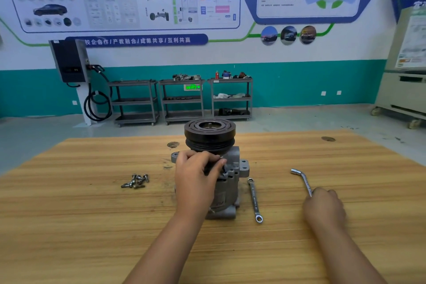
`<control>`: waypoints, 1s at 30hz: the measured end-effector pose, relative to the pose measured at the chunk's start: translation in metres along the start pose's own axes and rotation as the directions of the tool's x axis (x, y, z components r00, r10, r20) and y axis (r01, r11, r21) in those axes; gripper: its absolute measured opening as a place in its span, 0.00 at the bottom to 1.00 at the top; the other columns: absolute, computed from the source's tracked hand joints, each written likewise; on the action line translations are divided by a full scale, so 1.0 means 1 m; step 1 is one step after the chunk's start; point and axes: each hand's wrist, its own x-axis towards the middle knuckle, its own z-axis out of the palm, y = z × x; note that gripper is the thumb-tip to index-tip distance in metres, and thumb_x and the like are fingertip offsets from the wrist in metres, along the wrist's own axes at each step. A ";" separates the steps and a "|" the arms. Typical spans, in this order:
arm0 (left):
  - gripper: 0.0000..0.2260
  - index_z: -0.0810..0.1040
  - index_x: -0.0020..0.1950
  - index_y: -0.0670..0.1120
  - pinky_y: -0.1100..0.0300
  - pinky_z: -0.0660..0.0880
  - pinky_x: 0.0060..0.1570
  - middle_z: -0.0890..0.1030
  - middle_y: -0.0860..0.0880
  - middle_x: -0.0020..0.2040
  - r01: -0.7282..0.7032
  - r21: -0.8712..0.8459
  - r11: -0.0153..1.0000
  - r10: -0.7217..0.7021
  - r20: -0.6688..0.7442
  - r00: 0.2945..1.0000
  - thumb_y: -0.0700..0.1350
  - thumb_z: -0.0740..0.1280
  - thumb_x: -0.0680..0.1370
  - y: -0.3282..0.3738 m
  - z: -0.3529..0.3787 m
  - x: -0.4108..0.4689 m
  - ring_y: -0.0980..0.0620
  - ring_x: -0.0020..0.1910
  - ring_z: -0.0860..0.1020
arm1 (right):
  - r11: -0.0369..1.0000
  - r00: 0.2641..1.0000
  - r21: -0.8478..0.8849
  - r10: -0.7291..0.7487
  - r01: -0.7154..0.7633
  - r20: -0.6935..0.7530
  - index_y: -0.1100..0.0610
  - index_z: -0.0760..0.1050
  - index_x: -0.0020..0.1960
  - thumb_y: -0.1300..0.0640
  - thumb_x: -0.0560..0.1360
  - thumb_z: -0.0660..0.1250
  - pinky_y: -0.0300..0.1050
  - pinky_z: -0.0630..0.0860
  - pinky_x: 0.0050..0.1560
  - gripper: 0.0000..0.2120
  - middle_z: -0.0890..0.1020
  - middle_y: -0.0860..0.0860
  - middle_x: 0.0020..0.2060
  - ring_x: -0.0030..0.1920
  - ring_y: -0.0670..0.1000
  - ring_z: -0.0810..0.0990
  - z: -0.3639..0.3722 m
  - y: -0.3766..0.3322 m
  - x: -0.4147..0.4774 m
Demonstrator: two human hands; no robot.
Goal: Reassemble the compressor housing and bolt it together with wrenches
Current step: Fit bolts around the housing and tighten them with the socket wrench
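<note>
Right hand (pixel 323 207) sitting lower right of frame on the wooden table (pixel 69 226), fingers curling down over the lower end of the L-shaped socket wrench (pixel 303 181), grasping it; the bent socket end is pointing up-left, clear of my hand. Combination wrench (pixel 254 199) lying flat between that and the compressor (pixel 230 182), touching neither. Left hand (pixel 196 180) at frame centre, fingers wrapping the upper compressor body just under the black pulley (pixel 209 132), gripping it. Compressor is standing upright mid-table, pulley on top. Small heap of bolts (pixel 136 181) lying left of it, apart. Farther back, three grey carts (pixel 182 99) standing against the teal wall, charger box (pixel 69 60) hanging upper left.
</note>
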 end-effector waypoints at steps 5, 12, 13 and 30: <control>0.05 0.82 0.38 0.42 0.51 0.76 0.39 0.72 0.63 0.34 -0.139 0.055 0.989 0.136 0.059 0.989 0.38 0.76 0.67 0.000 -0.008 0.004 0.47 0.42 0.74 | 0.986 0.999 0.165 0.033 -0.030 -0.012 0.67 0.75 0.54 0.63 0.77 0.57 0.49 0.70 0.47 0.12 0.75 0.65 0.52 0.51 0.64 0.75 0.002 0.000 0.003; 0.06 0.83 0.41 0.43 0.60 0.72 0.42 0.81 0.53 0.37 -0.237 0.052 0.970 0.230 0.120 0.966 0.35 0.75 0.68 -0.003 -0.010 0.003 0.49 0.42 0.72 | 0.884 0.995 0.462 -0.029 0.072 -0.099 0.70 0.75 0.55 0.65 0.79 0.57 0.50 0.69 0.48 0.12 0.77 0.66 0.50 0.50 0.64 0.76 0.007 -0.004 0.004; 0.06 0.83 0.42 0.43 0.64 0.70 0.43 0.81 0.54 0.37 -0.240 0.047 0.970 0.232 0.125 0.964 0.36 0.75 0.69 -0.003 -0.010 0.002 0.50 0.42 0.72 | 0.829 0.997 0.556 -0.032 0.063 -0.065 0.69 0.75 0.55 0.63 0.79 0.57 0.49 0.68 0.46 0.12 0.78 0.63 0.46 0.48 0.62 0.76 0.008 -0.007 0.003; 0.10 0.84 0.47 0.48 0.67 0.67 0.49 0.68 0.69 0.46 -0.056 -0.039 0.998 0.056 -0.007 0.998 0.39 0.77 0.67 -0.014 0.007 -0.021 0.58 0.48 0.69 | 0.101 0.870 0.966 -0.421 -0.236 0.256 0.59 0.75 0.48 0.65 0.79 0.57 0.44 0.72 0.39 0.08 0.81 0.53 0.35 0.37 0.53 0.80 -0.025 -0.032 -0.024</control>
